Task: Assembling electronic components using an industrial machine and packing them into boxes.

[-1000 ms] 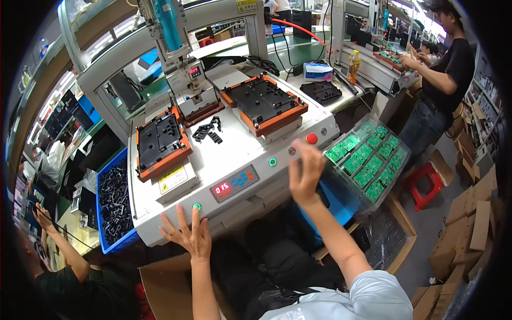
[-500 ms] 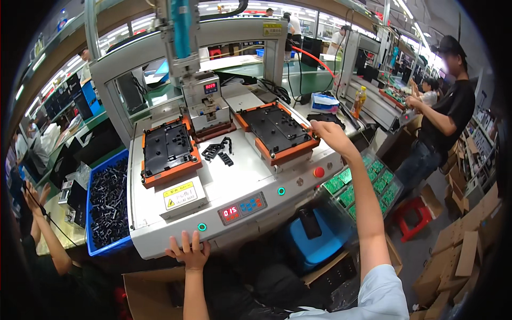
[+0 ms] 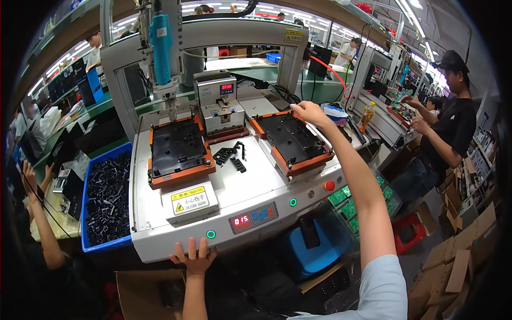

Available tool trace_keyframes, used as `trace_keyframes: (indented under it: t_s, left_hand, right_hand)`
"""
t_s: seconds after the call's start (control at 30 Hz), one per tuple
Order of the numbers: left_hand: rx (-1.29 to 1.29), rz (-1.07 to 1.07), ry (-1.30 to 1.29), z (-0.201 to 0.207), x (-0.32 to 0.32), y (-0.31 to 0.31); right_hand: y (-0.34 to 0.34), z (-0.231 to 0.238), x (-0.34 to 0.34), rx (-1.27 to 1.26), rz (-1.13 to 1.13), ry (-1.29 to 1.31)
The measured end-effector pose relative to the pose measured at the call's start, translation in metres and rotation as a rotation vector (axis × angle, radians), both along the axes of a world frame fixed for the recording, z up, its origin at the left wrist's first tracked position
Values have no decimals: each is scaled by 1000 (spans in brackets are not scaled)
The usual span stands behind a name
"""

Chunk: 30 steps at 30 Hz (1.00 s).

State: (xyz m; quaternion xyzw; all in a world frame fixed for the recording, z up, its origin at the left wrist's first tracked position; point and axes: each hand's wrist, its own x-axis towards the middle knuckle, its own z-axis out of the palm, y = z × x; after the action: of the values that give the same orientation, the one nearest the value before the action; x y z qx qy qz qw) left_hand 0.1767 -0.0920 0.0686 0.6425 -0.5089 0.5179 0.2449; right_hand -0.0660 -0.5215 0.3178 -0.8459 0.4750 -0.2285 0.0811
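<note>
My left hand (image 3: 194, 258) rests with fingers spread on the front edge of a white benchtop machine (image 3: 256, 184), just below a green-lit round button (image 3: 211, 234). My right hand (image 3: 311, 114) reaches across to the far corner of the right orange fixture (image 3: 305, 165), its fingers curled together; whatever they may pinch is hidden. A black plastic panel (image 3: 292, 136) lies in that fixture. Another black panel (image 3: 177, 146) sits in the left orange fixture (image 3: 184, 176). Over that panel's far edge stands a teal electric screwdriver (image 3: 160, 49). Several small black plastic parts (image 3: 230, 156) lie between the fixtures.
A screw feeder (image 3: 220, 101) stands between the fixtures. At left is a blue bin (image 3: 85, 213) of black parts. A red button (image 3: 329, 185) sits on the machine's right front. Green circuit boards (image 3: 352, 205) and a blue stool (image 3: 314, 248) are below. Another person (image 3: 445, 117) works at right.
My right hand has moved from the right fixture's near right side to its far corner. The screwdriver has shifted left from the screw feeder to over the left panel. My left hand stays put.
</note>
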Motion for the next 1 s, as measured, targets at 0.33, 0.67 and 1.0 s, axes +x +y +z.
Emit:
trace_keyframes:
  t_s: [0.33, 0.67, 1.0]
  left_hand:
    - [5, -6, -13, 1, 2, 1]
    - [-21, -34, -11, 7, -1, -3]
    - [-21, 8, -12, 5, -3, -2]
  right_hand:
    - [-1, -9, -11, 55, 33, 96]
    - [61, 8, -38, 453, -30, -283]
    - [-2, -3, -124, 507, -221, -1037]
